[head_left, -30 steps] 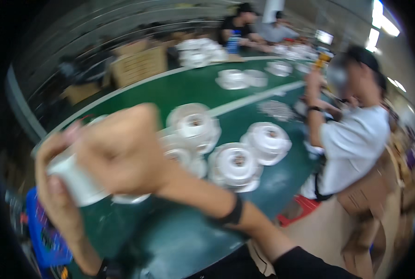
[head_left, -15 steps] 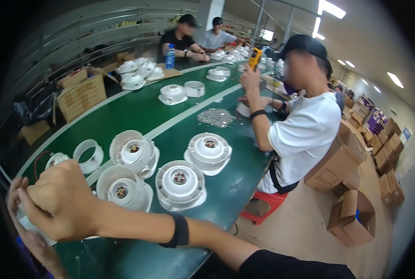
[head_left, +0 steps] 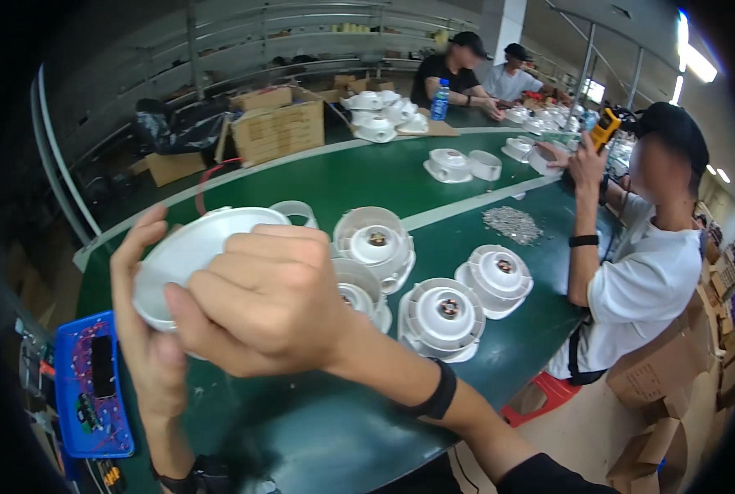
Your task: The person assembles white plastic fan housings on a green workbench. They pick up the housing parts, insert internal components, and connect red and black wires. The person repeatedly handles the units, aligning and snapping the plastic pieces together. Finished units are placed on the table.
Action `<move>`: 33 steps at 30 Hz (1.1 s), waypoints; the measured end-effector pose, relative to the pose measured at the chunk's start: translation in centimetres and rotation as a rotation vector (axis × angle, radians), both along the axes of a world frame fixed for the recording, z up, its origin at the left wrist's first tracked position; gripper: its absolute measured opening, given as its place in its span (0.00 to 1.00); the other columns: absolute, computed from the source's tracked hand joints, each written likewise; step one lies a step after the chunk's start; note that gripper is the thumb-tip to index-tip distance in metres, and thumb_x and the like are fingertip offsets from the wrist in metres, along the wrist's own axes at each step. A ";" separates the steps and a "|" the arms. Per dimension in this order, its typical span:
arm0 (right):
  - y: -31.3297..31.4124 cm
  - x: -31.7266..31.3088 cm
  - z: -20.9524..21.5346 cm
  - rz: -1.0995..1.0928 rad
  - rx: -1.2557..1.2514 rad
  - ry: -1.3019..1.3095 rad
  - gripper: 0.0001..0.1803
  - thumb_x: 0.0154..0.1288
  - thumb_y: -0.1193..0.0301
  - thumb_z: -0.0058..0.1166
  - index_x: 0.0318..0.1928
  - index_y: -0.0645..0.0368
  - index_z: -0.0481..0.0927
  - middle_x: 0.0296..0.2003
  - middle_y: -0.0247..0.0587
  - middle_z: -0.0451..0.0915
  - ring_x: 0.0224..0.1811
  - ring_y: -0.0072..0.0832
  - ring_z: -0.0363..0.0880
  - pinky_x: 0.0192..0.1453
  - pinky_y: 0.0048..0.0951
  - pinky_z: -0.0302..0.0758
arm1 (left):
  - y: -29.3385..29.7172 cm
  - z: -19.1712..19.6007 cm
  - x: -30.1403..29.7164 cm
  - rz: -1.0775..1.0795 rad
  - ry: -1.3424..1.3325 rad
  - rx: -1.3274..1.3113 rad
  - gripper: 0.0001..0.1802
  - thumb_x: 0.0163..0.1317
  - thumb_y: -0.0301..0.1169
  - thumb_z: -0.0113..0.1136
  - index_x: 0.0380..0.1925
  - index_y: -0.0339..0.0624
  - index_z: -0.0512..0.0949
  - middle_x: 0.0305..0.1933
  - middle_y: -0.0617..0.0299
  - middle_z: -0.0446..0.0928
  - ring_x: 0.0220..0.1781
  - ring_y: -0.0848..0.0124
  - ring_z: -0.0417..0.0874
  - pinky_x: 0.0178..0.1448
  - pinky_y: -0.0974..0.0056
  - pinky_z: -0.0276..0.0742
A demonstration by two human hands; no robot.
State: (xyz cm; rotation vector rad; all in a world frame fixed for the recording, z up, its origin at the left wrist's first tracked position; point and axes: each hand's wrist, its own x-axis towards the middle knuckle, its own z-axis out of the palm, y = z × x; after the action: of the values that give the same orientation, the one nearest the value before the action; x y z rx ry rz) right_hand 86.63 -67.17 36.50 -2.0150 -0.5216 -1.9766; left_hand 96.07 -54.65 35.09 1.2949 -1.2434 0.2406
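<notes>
White dish-shaped lamp housing [head_left: 188, 251] sits raised above the green bench [head_left: 367, 177], clamped between both hands: the left hand [head_left: 149, 346] closes its grip on the lower left rim, the right hand [head_left: 260, 300] wraps over its front, equally near.

Long green tabletop [head_left: 367, 177] with white stripe, metal shelving [head_left: 301, 33] along back wall, cardboard boxes [head_left: 278, 123], bright ceiling strip lights [head_left: 701, 58], pale floor [head_left: 581, 440]
</notes>
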 end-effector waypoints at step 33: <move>-2.1 -1.1 1.2 0.652 0.521 0.663 0.35 0.58 0.44 0.62 0.49 0.65 0.74 0.46 0.45 0.76 0.50 0.29 0.75 0.52 0.29 0.71 | 0.9 0.6 1.7 -0.068 0.155 -0.180 0.45 0.64 0.60 0.45 0.68 0.32 0.59 0.61 0.40 0.71 0.61 0.57 0.76 0.64 0.57 0.71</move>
State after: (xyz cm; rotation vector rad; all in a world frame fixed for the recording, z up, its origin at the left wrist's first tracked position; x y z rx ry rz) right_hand 85.51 -69.27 37.65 -1.7106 -0.3754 -0.8746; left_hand 97.78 -53.74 35.64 1.0938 -1.1062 0.1950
